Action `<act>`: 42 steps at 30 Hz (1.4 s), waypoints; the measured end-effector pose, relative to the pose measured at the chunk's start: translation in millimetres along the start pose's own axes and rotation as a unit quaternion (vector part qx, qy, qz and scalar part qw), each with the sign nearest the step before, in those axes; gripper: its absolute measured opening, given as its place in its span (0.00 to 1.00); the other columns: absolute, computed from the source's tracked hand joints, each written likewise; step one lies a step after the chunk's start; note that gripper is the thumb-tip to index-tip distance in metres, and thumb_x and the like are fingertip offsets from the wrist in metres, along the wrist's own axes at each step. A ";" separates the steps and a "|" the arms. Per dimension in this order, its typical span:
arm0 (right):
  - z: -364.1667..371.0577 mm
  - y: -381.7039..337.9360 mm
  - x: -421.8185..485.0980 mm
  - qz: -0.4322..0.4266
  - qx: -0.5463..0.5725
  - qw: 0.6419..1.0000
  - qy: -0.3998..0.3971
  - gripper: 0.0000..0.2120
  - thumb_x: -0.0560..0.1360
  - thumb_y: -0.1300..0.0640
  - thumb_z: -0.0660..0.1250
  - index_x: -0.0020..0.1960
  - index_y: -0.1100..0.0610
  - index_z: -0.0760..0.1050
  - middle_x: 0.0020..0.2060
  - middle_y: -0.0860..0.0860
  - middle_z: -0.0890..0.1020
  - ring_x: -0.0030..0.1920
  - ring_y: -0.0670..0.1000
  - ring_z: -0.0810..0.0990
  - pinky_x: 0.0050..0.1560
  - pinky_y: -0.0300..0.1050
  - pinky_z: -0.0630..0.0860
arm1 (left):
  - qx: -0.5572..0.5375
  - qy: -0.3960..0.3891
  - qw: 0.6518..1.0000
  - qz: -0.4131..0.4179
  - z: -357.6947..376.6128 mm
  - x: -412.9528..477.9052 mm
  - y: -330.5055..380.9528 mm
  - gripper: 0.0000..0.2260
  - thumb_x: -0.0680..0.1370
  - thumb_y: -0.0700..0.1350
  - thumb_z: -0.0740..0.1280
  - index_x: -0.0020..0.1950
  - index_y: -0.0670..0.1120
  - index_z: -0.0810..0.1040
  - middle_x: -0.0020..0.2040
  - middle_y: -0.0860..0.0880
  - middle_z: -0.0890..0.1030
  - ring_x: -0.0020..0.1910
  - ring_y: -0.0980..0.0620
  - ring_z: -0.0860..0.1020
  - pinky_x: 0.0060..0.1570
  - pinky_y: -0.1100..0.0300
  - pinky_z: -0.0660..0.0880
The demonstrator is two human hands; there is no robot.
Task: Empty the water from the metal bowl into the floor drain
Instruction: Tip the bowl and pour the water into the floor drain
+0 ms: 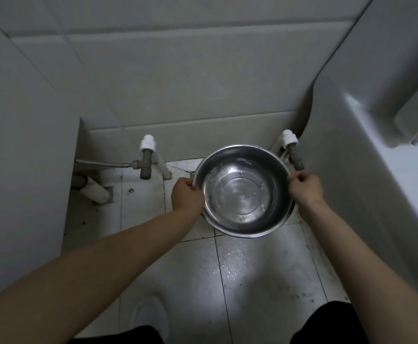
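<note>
Here the left hand [187, 194] and right hand [306, 186] each grip the rim of the metal bowl [242, 191], held level above the floor [252, 281] near the back wall, so tipping it over the drain, hidden from view, probably comes next.

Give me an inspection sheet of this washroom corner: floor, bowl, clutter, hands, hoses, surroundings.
Surface: tiled floor, wet, with droplets and dark specks.
Job's things: metal bowl held roughly level above the floor, inside shiny and wet; how much water is left cannot be told. Floor drain: not seen.
Clutter: nothing seen.
Grippers: left hand grips the bowl's left rim; right hand grips its right rim.
Cables: braided hose runs into the left valve.
Surroundings: right valve behind the bowl; white pipe at floor level; tiled wall; white basin on the right; shoe below.
</note>
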State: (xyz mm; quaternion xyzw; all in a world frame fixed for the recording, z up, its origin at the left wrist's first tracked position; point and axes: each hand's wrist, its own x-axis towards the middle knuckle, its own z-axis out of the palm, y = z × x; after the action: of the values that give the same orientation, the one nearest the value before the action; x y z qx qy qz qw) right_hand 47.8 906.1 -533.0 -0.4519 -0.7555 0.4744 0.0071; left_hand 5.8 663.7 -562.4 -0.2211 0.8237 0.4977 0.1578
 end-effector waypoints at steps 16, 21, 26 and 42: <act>2.9 3.9 5.0 0.014 -0.013 1.000 -0.009 0.09 0.82 0.62 0.61 0.44 0.57 0.75 0.43 0.55 0.78 0.47 0.54 0.75 0.52 0.44 0.70 | 0.034 -0.007 0.999 0.004 14.9 8.9 -24.3 0.05 0.79 0.39 0.64 0.54 0.45 0.76 0.44 0.49 0.79 0.40 0.54 0.77 0.33 0.64 0.70; 4.7 4.6 6.7 0.009 -0.035 0.999 -0.008 0.11 0.82 0.61 0.61 0.40 0.57 0.73 0.42 0.56 0.75 0.47 0.54 0.73 0.51 0.44 0.68 | 0.025 -0.011 1.000 0.005 14.5 12.9 -26.9 0.02 0.79 0.39 0.65 0.51 0.45 0.76 0.44 0.47 0.80 0.43 0.49 0.79 0.40 0.58 0.76; 8.0 4.5 10.3 0.006 -0.033 0.999 -0.008 0.06 0.82 0.61 0.61 0.46 0.58 0.73 0.45 0.57 0.76 0.48 0.54 0.74 0.51 0.44 0.69 | 0.042 -0.014 0.999 0.027 16.2 21.8 -24.5 0.04 0.78 0.37 0.64 0.49 0.45 0.76 0.44 0.46 0.80 0.43 0.50 0.78 0.40 0.58 0.75; 12.5 5.5 17.8 0.000 -0.033 0.999 0.003 0.04 0.82 0.60 0.61 0.50 0.58 0.73 0.48 0.55 0.76 0.50 0.54 0.75 0.54 0.45 0.72 | 0.072 -0.029 0.997 0.029 23.1 32.7 -29.8 0.04 0.77 0.37 0.65 0.44 0.42 0.78 0.39 0.45 0.79 0.39 0.49 0.77 0.39 0.58 0.76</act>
State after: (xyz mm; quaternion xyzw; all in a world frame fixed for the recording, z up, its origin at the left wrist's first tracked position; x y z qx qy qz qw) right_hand 35.5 910.2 -551.2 -0.4532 -0.7707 0.4479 -0.0055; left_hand -5.7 665.4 -610.9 -0.1708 0.8584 0.4478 0.1831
